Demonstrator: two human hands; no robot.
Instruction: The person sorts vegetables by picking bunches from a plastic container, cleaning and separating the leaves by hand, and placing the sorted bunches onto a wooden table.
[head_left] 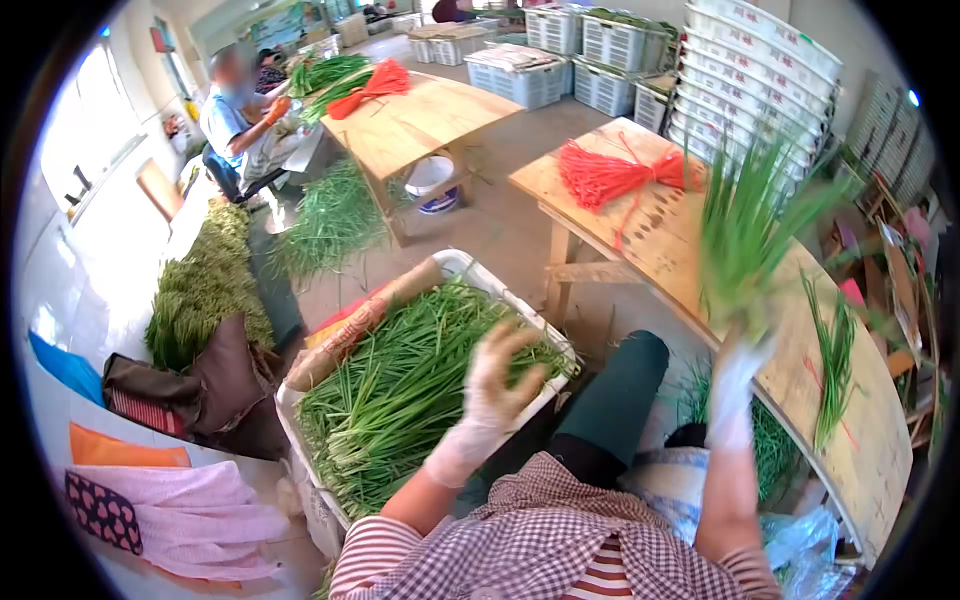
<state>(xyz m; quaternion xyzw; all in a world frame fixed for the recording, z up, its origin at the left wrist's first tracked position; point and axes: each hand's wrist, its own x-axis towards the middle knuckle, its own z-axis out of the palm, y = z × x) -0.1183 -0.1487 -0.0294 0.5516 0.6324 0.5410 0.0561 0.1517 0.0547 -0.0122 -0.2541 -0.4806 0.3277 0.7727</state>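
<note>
My left hand (500,385), in a whitish glove, hovers over the near right side of a white crate (290,410). Its fingers are spread and nothing is in them. Long green chives (400,370) fill the crate. My right hand (738,385), gloved and blurred by motion, grips the lower end of an upright bunch of chives (750,235) above the near edge of the right-hand wooden table (660,255). On that table lie a bundle of red ties (615,178) and a small bunch of chives (832,360) with a red strand beside it.
A second wooden table (430,115) bears red ties and greens; a person (235,120) sits beside it. A white bucket (430,178) stands under it. Loose greens (330,220) lie on the floor. Stacked white baskets (750,75) rise behind the right table. Plastic crates (515,78) stand farther back.
</note>
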